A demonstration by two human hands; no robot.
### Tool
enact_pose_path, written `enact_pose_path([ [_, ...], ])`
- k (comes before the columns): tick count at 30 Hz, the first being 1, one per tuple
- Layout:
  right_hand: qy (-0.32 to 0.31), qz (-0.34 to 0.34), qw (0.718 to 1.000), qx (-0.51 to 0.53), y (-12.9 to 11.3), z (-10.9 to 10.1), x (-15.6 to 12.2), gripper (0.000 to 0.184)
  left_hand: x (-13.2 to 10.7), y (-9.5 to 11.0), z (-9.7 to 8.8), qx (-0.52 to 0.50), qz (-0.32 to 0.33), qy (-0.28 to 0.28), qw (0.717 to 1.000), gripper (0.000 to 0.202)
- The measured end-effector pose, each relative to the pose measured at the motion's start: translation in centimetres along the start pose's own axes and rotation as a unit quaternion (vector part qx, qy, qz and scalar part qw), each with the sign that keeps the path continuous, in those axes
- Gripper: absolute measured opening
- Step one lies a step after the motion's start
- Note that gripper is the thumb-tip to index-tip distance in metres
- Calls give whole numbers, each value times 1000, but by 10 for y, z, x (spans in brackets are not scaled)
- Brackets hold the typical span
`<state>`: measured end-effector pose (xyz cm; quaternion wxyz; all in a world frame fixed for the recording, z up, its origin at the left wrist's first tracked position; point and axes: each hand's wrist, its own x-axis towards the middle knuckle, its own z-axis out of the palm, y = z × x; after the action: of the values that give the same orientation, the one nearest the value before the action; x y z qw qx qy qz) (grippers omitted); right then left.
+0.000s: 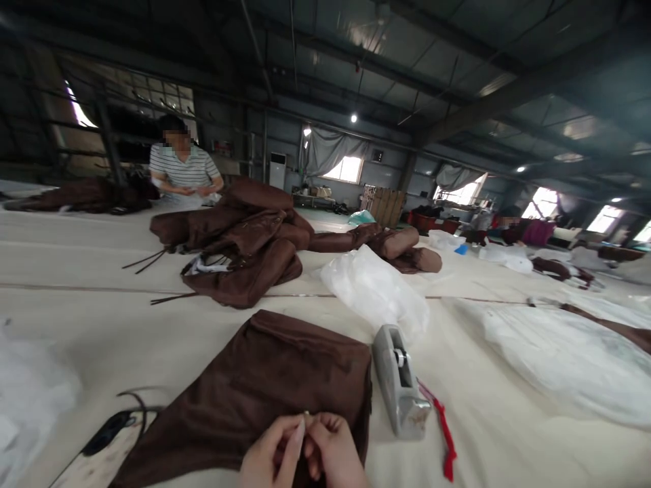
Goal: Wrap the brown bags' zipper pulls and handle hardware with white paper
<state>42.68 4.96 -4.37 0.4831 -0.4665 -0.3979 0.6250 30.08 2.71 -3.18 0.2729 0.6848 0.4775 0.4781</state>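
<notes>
Near table [76,325] edge: folded brown fabric [254,386] lying flat.
Left hand [272,457]: pinched shut on fabric's near hem.
Right hand [333,454]: pinching same spot, touching left.
Just right: tape dispenser [399,383], red ribbon [445,434].

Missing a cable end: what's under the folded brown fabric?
Cream table shows around the brown fabric; a black cord runs toward its left edge. Anything beneath is covered.
</notes>
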Motion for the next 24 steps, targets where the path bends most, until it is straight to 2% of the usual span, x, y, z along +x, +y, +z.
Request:
enact_pose_path([
  [2, 14, 11, 1000, -24, 2, 0, 1, 62, 1, -4, 3, -27, -71, -14, 997, 28],
  [4, 27, 15, 998, -49, 3, 1, 1, 66, 2, -8, 6, -8, -106, -28, 994, 25],
  [10, 31, -17, 996, -88, 3, 3, -3, 70, 2, -12, 8, 121, -103, -63, 985, 28],
  [13, 8, -27, 990, -137, -3, 1, -14, 68, 1, -9, 8, 131, -113, -66, 983, 26],
  [15, 7, -66, 977, -202, -13, -7, -27, 61, 1, -7, 8, 118, -120, -68, 983, 25],
  [17, 60, -154, 943, -289, -31, -27, -42, 48, 1, -7, 9, 102, -127, -73, 984, 25],
  [19, 180, -254, 872, -377, -53, -59, -55, 37, 1, -8, 10, 94, -135, -80, 983, 25],
  [22, 360, -262, 758, -476, -83, -120, -67, 37, 2, -11, 12, 93, -144, -84, 982, 24],
  [24, 400, -260, 691, -543, -94, -156, -71, 37, 2, -12, 12, 94, -148, -78, 981, 25],
])
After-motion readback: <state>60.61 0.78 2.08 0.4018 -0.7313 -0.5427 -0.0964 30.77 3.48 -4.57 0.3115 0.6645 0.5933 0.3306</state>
